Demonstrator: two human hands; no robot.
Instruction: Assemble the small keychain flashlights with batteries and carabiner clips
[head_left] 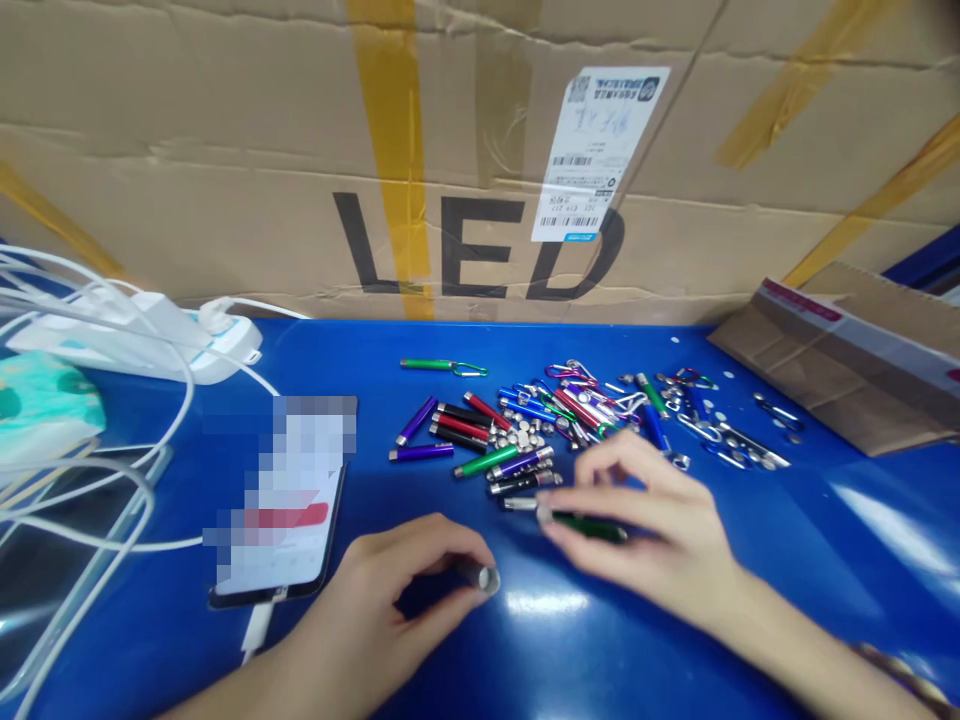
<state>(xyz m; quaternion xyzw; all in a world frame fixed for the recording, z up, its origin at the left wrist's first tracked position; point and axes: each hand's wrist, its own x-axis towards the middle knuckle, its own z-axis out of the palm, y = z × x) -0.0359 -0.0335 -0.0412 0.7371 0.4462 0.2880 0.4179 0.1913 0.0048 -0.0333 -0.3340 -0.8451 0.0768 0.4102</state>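
Note:
My left hand (420, 590) is closed around a small metal flashlight tube (487, 578), its round silver end turned up towards the right. Most of that tube is hidden by the fingers. My right hand (645, 515) pinches a small silver piece (543, 508) that looks like a button cell, though it is blurred. Behind its fingers shows a dark green flashlight (596, 527); I cannot tell if the hand touches it. Just beyond lie a black flashlight (523, 484), a purple one (523, 463) and a green tube (486, 462), beside loose button cells (525, 437).
A heap of coloured flashlights and carabiner clips (592, 405) spreads across the blue table (555, 660). On the left are a phone (300, 540) with its cable, a white power strip (225, 345) and tangled wires. A large cardboard box (262, 200) stands behind; a brown carton (840, 370) is right.

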